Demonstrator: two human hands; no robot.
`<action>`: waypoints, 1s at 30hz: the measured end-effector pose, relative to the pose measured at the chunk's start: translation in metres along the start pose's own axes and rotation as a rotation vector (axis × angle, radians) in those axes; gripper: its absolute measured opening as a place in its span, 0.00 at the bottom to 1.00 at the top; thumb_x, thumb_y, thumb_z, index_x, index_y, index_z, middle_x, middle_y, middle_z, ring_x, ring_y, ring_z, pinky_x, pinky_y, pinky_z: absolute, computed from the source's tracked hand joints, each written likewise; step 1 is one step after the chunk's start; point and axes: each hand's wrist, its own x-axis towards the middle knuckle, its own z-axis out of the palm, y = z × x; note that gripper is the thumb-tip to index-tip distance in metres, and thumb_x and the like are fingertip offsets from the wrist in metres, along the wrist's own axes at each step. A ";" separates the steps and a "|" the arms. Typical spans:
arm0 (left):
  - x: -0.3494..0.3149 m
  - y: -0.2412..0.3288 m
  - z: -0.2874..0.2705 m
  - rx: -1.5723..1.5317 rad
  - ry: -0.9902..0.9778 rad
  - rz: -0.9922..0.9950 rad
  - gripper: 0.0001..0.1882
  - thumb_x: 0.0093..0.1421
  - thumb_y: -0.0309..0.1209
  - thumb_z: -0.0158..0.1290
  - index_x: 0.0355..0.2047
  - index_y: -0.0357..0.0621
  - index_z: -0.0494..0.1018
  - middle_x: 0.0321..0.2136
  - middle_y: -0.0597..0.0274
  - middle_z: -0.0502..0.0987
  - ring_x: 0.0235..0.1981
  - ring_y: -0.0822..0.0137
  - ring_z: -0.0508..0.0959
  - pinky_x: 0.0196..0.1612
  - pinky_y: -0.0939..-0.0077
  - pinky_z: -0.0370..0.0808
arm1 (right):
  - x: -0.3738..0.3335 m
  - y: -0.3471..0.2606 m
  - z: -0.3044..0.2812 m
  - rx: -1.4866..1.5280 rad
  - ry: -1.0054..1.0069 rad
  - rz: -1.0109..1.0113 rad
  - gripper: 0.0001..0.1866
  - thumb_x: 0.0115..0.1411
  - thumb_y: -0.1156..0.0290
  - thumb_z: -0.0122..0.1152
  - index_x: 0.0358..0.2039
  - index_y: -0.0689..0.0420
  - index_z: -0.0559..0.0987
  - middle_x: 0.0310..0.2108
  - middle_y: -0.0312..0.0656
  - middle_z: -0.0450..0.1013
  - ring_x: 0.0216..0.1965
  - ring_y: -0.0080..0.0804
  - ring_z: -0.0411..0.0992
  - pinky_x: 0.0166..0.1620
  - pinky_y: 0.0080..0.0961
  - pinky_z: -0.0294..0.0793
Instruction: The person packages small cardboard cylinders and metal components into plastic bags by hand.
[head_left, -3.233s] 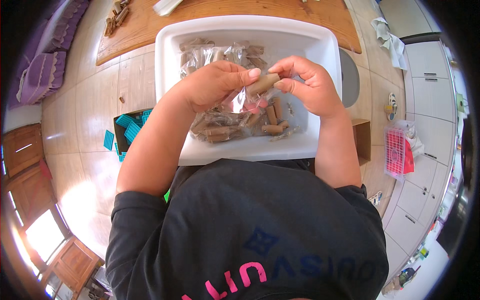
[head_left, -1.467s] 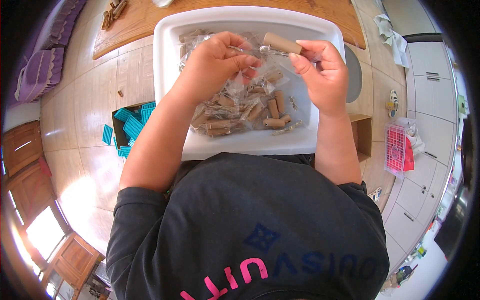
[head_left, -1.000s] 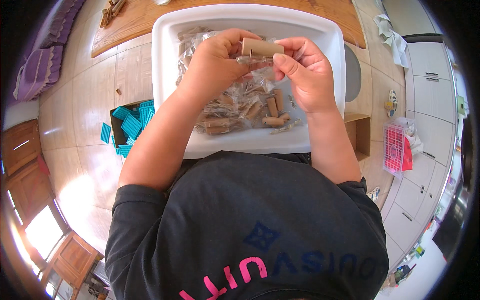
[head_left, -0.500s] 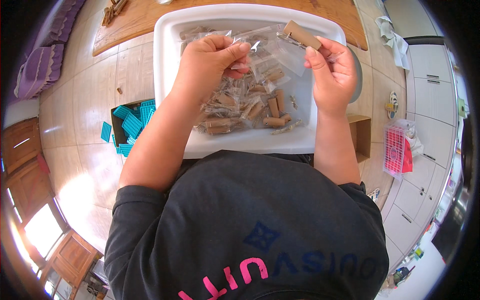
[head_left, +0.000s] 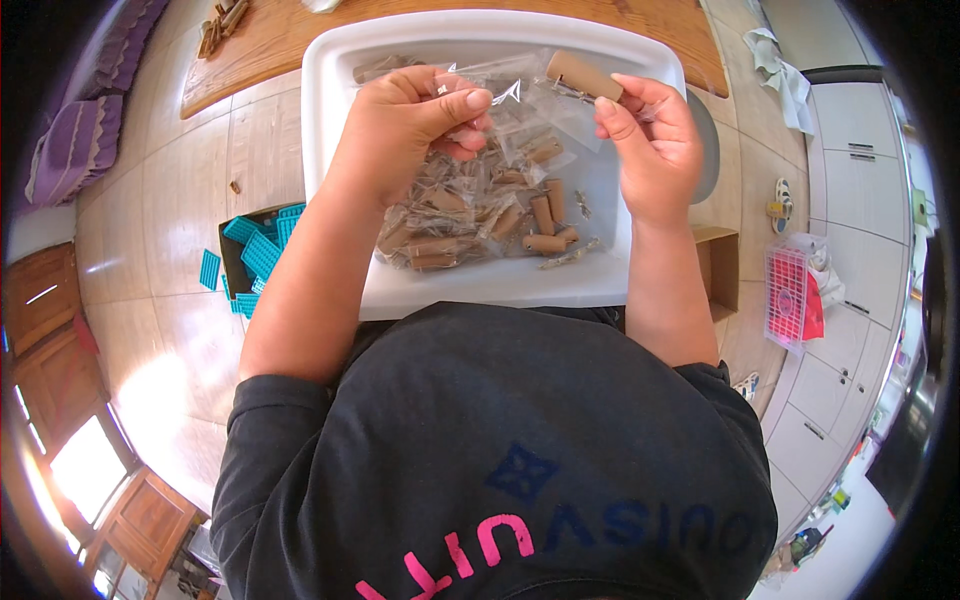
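Note:
Over a white plastic tub (head_left: 325,150), my left hand (head_left: 405,120) pinches a clear plastic bag (head_left: 510,88) between thumb and fingers. My right hand (head_left: 655,140) grips one end of a brown cardboard tube (head_left: 582,76). Along the tube's near side lies a thin, shiny strand, too small to make out. The bag spreads from my left hand toward the tube; whether the tube's tip is inside it I cannot tell. Below my hands, the tub holds several bagged brown tubes (head_left: 430,245), a few loose tubes (head_left: 545,243) and loose thin strands (head_left: 570,255).
Behind the tub runs a wooden table (head_left: 250,70) with brown sticks (head_left: 222,28) on it. A box of teal plastic grids (head_left: 262,255) stands on the floor at left. At right are an open cardboard box (head_left: 722,270), a pink-and-clear basket (head_left: 788,295) and white cabinets (head_left: 865,190).
My right hand and the cardboard tube have shifted slightly left, toward the bag. My left hand has also moved a little left and still pinches the bag.

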 end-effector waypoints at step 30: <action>0.002 -0.015 0.013 -0.061 -0.106 -0.139 0.16 0.54 0.34 0.55 0.38 0.35 0.72 0.33 0.62 0.76 0.34 0.71 0.76 0.39 0.77 0.74 | -0.001 -0.008 0.017 -0.139 -0.115 0.326 0.07 0.54 0.72 0.60 0.31 0.62 0.76 0.22 0.33 0.71 0.24 0.15 0.66 0.27 0.12 0.68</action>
